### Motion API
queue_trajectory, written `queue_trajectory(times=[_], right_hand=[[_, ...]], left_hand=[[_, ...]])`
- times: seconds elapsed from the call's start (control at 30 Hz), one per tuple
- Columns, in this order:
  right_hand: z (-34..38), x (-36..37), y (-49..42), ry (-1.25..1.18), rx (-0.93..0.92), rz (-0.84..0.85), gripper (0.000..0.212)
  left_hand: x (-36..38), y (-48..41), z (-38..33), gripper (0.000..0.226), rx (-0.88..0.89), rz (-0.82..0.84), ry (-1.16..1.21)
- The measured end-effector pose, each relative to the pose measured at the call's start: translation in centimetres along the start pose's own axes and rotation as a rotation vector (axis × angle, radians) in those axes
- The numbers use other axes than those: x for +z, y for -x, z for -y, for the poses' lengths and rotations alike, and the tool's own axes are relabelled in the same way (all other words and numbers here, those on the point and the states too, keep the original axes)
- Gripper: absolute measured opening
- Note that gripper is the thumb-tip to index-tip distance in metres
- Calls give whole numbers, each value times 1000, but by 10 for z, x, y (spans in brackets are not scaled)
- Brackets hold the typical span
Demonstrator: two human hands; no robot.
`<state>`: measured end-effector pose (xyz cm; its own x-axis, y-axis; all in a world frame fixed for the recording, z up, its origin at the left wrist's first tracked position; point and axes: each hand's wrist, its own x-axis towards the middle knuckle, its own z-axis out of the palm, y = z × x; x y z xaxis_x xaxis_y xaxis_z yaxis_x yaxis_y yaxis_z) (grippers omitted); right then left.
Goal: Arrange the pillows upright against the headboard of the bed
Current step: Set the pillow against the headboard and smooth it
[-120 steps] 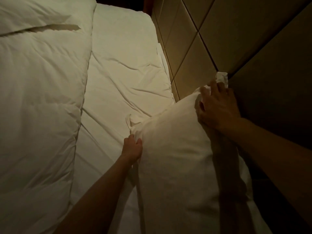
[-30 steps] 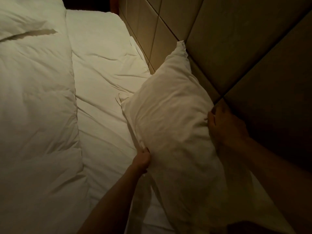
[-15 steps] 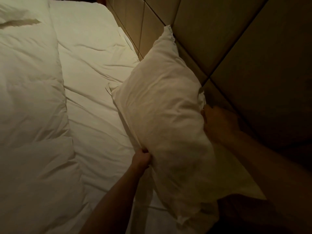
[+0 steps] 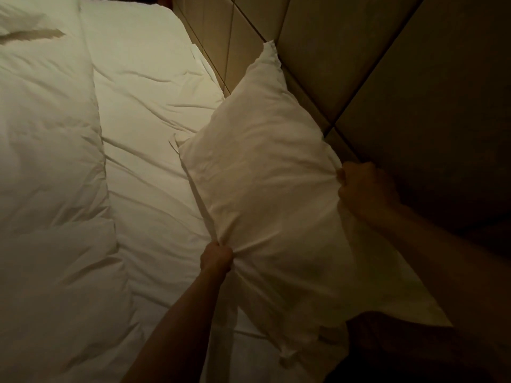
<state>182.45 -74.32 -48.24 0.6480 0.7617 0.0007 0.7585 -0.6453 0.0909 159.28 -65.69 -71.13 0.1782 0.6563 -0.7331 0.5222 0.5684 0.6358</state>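
Observation:
A white pillow (image 4: 265, 172) leans tilted against the padded tan headboard (image 4: 345, 64), its far corner touching a panel. My left hand (image 4: 217, 255) pinches the pillow's lower edge, fabric bunched in the fist. My right hand (image 4: 365, 186) is closed on the pillow's upper edge, next to the headboard. The pillow's near end is in shadow, and a second pale surface (image 4: 409, 302) shows behind it; I cannot tell what it is.
A wrinkled white sheet (image 4: 149, 111) covers the mattress between the pillow and a thick white duvet (image 4: 47, 161) folded back at the left. The room is dim, and the lower right corner is dark.
Since four seconds ago the pillow has been slid farther along the headboard and raised. Over the last second both hands have tightened, bunching the fabric at the pillow's two edges.

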Motion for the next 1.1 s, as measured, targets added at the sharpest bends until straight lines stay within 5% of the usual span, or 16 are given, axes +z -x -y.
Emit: queue_trajectory(times=[0.27,0.67,1.0,1.1], right_hand=[[2,12,11,154,3,-45,42],[-6,33,20,204,-136,-83,33],[-9,31,20,114,-167,-124,32],[-17,27,11,117,-242,-259,22]], left_hand=[[16,45,11,37,-232,422,40],[49,26,12,52,-197,231,122],[58,28,14,31,-156,272,277],[42,22,25,32,-163,242,276]])
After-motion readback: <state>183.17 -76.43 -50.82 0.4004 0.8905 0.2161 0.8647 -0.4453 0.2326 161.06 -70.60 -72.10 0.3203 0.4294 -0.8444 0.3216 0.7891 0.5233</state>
